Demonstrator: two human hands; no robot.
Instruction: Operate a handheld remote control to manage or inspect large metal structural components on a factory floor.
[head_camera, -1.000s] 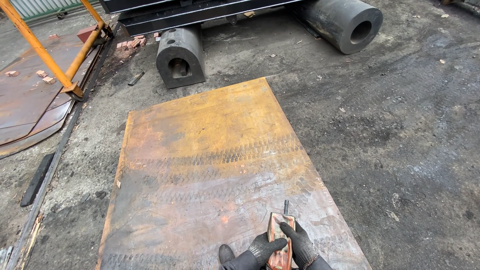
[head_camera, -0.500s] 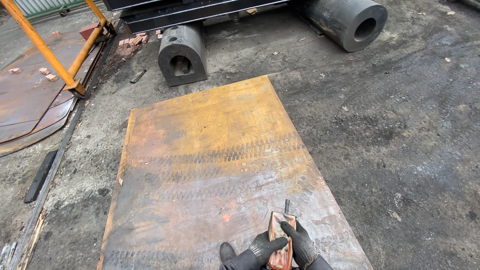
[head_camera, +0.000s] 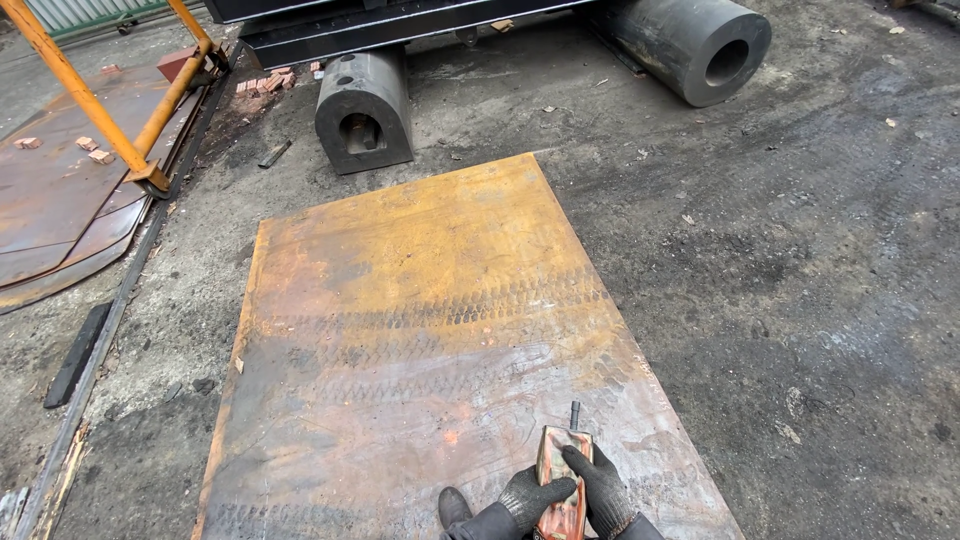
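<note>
Small flat packet (head_camera: 562, 488), one item: reddish-orange, glossy, oblong, with a short dark stub (head_camera: 575, 413) showing just past its far end. It sat at the bottom edge of the head view, held low over the near end of the rusty steel plate (head_camera: 420, 330), long axis running almost straight away from you, tilted slightly to the right.

Left hand (head_camera: 525, 498): dark knit glove; your fingers wrapped the packet's left edge and gripped it from the side.

Right hand (head_camera: 603, 490): dark knit glove; your fingers lay over the packet's right edge, forefinger reaching across its upper face. Both hands clasped the same item, touching it on opposite sides, so neither was the nearer; the right sat a little farther up its length.

Dark shoe tip (head_camera: 455, 503): just left of your left hand, resting on the plate.

Plate: large rectangle, orange at the far end, greyer and tyre-marked toward you, lying flat on the dark, gritty ground (head_camera: 800, 260). The whole plate extended forward and to the left of the packet.

Beyond the plate's far edge, well apart from your hands:
- grey block with a hole (head_camera: 362, 112)
- thick dark steel tube (head_camera: 690, 42)
- orange frame leg (head_camera: 95, 95), far left
</note>
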